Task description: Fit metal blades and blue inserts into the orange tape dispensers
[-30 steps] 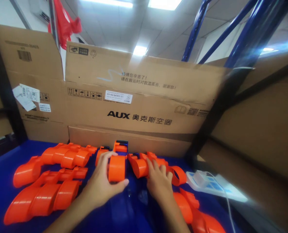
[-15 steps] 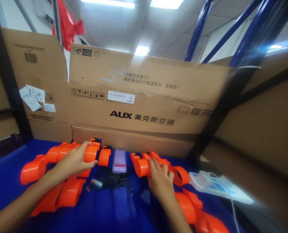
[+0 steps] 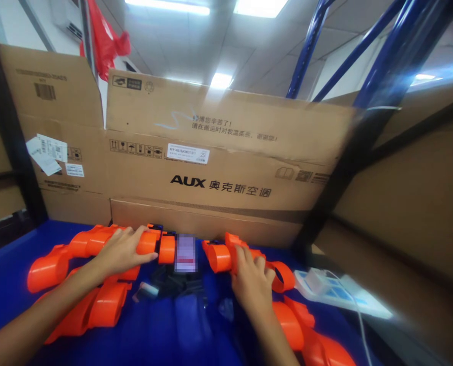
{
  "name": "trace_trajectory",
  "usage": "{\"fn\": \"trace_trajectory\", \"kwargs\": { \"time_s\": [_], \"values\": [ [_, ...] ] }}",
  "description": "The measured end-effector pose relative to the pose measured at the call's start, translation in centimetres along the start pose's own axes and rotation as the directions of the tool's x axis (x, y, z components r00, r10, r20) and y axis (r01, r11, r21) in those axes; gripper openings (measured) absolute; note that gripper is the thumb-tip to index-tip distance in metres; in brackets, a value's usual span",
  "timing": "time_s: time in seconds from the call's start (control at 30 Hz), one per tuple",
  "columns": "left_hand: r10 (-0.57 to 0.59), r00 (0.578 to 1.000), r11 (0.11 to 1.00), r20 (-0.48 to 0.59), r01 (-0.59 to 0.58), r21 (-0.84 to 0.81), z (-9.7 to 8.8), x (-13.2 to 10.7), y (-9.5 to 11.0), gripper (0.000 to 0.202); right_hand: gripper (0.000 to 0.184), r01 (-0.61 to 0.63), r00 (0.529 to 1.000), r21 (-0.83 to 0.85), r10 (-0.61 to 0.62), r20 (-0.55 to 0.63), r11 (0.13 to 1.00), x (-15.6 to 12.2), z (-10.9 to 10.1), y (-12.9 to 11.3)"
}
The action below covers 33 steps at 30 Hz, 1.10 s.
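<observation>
Orange plastic rings, like wide open cuffs, stand in rows on a blue cloth. My left hand (image 3: 125, 250) pinches one orange ring (image 3: 147, 243) between thumb and fingers. It sits right up against another orange ring (image 3: 167, 249) with a dark strip on top. My right hand (image 3: 252, 277) curls its fingers over an upright orange ring (image 3: 233, 249) in the right-hand group. Its thumb is hidden. Left of those fingers lies an orange ring (image 3: 219, 258), and to their right a larger-looking orange loop (image 3: 283, 276). Between the groups lies a blurred-out lilac rectangle (image 3: 185, 253).
A large cardboard sheet (image 3: 226, 168) stands behind the cloth. At right lies a white power strip (image 3: 340, 292) with a plugged-in adapter and cable. Dark straps (image 3: 180, 282) lie near the middle. More orange rings (image 3: 106, 305) sit nearer me, left and right (image 3: 289, 323).
My left hand has moved right with its ring, closing the gap to the neighbouring ring. The ring under my right hand now stands higher. The view has shifted slightly.
</observation>
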<state>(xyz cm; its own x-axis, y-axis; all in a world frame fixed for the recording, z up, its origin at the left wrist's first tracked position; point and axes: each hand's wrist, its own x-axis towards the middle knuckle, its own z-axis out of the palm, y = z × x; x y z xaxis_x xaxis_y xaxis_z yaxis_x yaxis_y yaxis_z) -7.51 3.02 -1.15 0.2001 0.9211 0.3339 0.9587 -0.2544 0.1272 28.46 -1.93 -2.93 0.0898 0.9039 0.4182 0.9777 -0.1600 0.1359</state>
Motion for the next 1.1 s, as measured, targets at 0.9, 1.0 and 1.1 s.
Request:
{"fn": "trace_trajectory", "kwargs": {
  "time_s": [0.9,1.0,1.1],
  "values": [
    [0.136,0.990,0.990,0.040,-0.136,0.019,0.4,1.0,0.0,0.083,0.070,-0.025,0.984,0.253,0.068,-0.163,0.967,-0.4,-2.3,-0.6],
    [0.119,0.992,0.992,0.035,-0.120,0.025,0.5,0.8,-0.5,0.084,0.067,-0.015,0.981,0.265,0.066,-0.181,0.964,-0.6,-2.5,-0.9],
    [0.121,0.992,0.992,0.035,-0.121,0.024,0.7,0.8,-0.9,0.089,0.064,-0.015,0.980,0.275,0.069,-0.186,0.961,-0.7,-2.6,-1.0]
  ]
}}
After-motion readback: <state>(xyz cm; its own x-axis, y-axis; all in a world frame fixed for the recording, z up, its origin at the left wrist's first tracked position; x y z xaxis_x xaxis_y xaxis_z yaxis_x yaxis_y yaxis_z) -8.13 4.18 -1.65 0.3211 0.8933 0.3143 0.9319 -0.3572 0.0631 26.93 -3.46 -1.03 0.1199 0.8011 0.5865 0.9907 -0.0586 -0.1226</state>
